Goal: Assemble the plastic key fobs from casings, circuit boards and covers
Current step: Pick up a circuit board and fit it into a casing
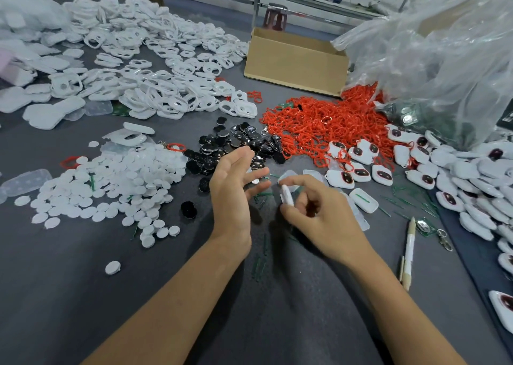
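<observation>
— What's in the right hand [324,215]?
— A white casing [286,196], edge-on, pinched between thumb and forefinger, just above the grey table [83,295].
— And the left hand [236,187]?
— Fingers spread loose, holding nothing, just beside the casing.
— Where are the parts?
— White round covers [111,187] heaped to the left, black discs [236,142] beyond the hands, red rings [319,126] to their right, closed white fobs [361,170] further right. A pen [408,251] lies near the right wrist.

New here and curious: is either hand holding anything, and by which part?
The right hand pinches a white casing by its edges, thumb and forefinger; the left hand holds nothing.
</observation>
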A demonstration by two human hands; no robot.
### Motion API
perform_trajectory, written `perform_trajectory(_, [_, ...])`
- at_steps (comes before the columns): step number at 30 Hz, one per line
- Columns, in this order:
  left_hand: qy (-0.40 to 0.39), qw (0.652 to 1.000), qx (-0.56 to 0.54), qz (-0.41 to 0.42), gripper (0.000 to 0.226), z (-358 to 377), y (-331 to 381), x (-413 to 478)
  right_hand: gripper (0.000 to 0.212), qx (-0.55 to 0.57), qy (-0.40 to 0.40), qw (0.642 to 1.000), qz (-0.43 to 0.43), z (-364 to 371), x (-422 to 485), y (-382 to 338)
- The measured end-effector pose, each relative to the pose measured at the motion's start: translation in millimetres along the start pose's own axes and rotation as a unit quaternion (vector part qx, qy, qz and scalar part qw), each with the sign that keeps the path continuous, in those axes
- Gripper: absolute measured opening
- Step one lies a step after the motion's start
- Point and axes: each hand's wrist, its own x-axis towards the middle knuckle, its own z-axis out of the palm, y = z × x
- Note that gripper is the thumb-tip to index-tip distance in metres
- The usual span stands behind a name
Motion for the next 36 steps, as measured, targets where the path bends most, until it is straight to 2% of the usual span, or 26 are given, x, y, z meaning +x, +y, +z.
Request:
perform_trajectory(3, [0.007,1.0,-0.001,0.0,0.014,1,1,0,0.03,-0.046,-0.007,0.999,-0.019,5,0,2])
perform_trajectory(8, [0.013,1.0,0.003,-0.003,0.017,1,2,1,0.039,-0.088,0.049,0.995,-0.02,1,6,6])
perform_trajectory(10, [0.013,1.0,0.005,-0.003,0.017,1,2,0,0.037,-0.044,0.075,0.996,-0.019,-2,5,3])
perform_trajectory(13, [0.018,1.0,-0.002,-0.005,0.016,1,2,1,0.039,0.088,0.113,0.99,-0.005,-3,3,-9])
perform_trajectory(15, [0.021,1.0,-0.006,-0.007,0.015,0,3,1,0.039,0.133,0.193,0.971,-0.049,-5,4,-19])
perform_trajectory(18, [0.023,0.999,-0.02,-0.01,0.015,0,3,1,0.031,0.169,0.338,0.914,-0.146,-8,4,-31])
perform_trajectory(19, [0.025,0.999,-0.024,-0.01,0.016,0,3,2,0.029,0.166,0.336,0.914,-0.153,-7,3,-31])
perform_trajectory(20, [0.029,0.999,-0.026,-0.009,0.017,0,3,2,0.024,0.135,0.289,0.937,-0.139,-3,2,-28])
perform_trajectory(22, [0.038,0.999,-0.025,-0.006,0.021,0,2,2,0.019,0.007,0.109,0.992,-0.059,13,-4,-22])
perform_trajectory(23, [0.039,0.999,-0.022,-0.006,0.022,-1,2,3,0.02,-0.027,0.065,0.997,-0.029,18,-7,-16])
perform_trajectory(27, [0.026,1.0,-0.012,-0.011,0.019,0,4,2,0.031,0.098,0.119,0.988,0.016,14,-6,-11])
perform_trajectory(31, [-0.026,0.998,0.055,-0.025,0.02,4,1,0,0.028,0.268,0.104,0.957,0.027,15,-3,-13])
perform_trajectory(36, [-0.07,0.993,0.096,-0.021,0.023,4,0,-3,0.027,0.339,0.126,0.927,0.1,15,-1,-10])
